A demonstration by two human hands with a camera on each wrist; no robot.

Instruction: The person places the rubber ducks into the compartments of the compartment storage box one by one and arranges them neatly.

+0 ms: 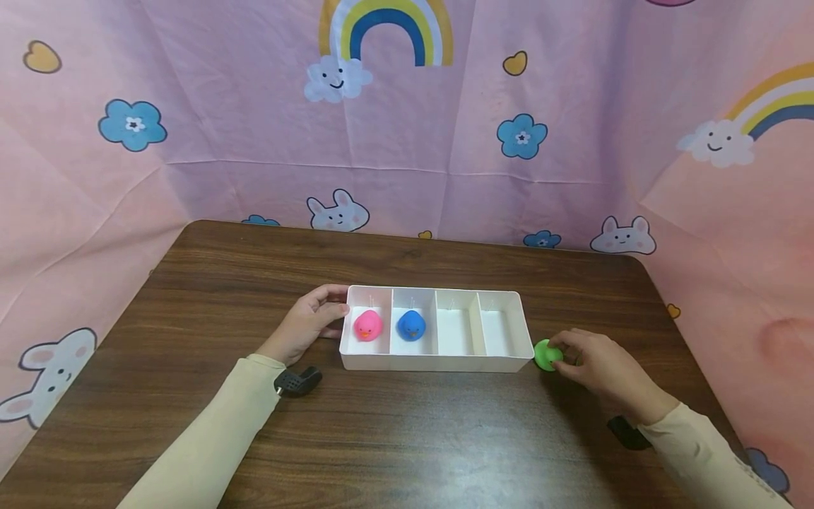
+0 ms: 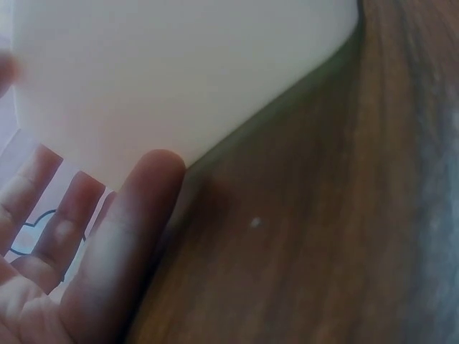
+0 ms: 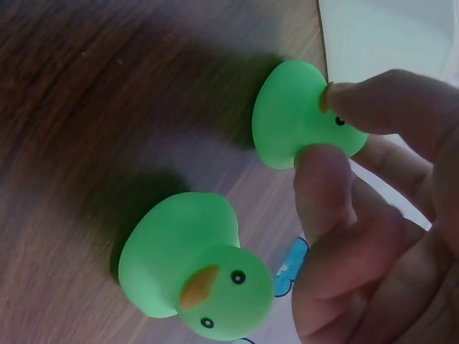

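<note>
1. Head view: the left hand [image 1: 302, 329] is at the left end of a white four-compartment tray [image 1: 439, 363], its thumb and fingers touching that end. Whether they grip it or only brace against it, I cannot tell, since some fingertips are hidden in the left wrist view.
2. The right hand [image 1: 600, 367] pinches a green duck [image 3: 283, 118] between thumb and finger, with the fingertips on its head, by the beak.
3. That duck is just beside the tray's right end, near the right near corner. Whether it rests on the table or is slightly raised, I cannot tell.
4. A second green duck [image 3: 172, 251] sits near it on the table, seen in the right wrist view.
5. Inside the tray, a pink duck [image 1: 368, 325] occupies the leftmost compartment and a blue duck [image 1: 411, 325] the one just right of it.
6. The tray lies on a dark wood-grain table [image 1: 445, 438], its long side running left to right.
7. Beyond the far edge hangs a pink and lilac cloth [image 1: 254, 120] printed with rainbows, flowers and rabbits.
8. Both forearms wear pale sleeves [image 1: 210, 431].
</note>
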